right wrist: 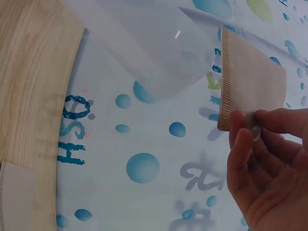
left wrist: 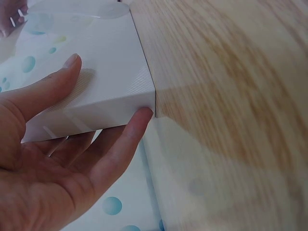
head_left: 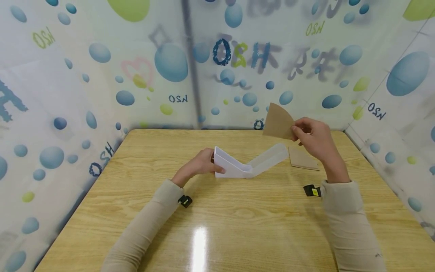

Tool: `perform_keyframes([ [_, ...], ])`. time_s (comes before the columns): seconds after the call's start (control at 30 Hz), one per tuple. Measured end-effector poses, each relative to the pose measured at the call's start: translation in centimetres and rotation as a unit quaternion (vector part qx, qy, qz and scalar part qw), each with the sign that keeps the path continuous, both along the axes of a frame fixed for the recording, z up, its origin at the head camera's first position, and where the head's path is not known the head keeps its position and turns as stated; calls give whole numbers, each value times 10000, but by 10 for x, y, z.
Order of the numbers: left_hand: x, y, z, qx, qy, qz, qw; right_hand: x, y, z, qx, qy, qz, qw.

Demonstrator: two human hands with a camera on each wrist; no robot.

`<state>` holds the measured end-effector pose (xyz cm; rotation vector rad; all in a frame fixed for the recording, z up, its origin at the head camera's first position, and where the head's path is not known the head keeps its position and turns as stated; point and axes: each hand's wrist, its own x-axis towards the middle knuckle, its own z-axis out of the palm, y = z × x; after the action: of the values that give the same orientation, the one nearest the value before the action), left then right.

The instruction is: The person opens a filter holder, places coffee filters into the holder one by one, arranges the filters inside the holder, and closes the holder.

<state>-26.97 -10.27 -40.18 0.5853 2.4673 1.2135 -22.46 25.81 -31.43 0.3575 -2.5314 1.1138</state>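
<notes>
My left hand (head_left: 202, 162) grips the left end of a white box (head_left: 232, 169), its thumb on the near side. In the left wrist view, the fingers reach across the end of the box (left wrist: 110, 57). A clear, see-through lid (head_left: 270, 159) slants up from the box's right end, swung open. With thumb and fingertips, my right hand (head_left: 314, 138) pinches a brown paper coffee filter (head_left: 277, 122) by its corner, raised above and behind the lid. The right wrist view shows the crimped seam along one edge of this filter (right wrist: 248, 79).
More brown coffee filters (head_left: 303, 160) lie flat on the wooden table (head_left: 217, 215), right of the lid and below the right hand. Behind the table's far edge hangs a curtain (head_left: 207, 90) with blue and green dots. Similar sheeting stands at both sides.
</notes>
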Motion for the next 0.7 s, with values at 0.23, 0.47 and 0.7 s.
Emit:
perform_keyframes([
  [0.23,-2,0,-3,-29,32,-7,10000,-1,-1,-1,-97,-160,210,9996],
  [0.47,-2,0,-3,-44,-3,35,10000,2,-5,2,-27,-57,117,9999],
  [0.7,-2,1,-2,-73,-9,49,10000,3,-10,3,-60,26,192,9998],
])
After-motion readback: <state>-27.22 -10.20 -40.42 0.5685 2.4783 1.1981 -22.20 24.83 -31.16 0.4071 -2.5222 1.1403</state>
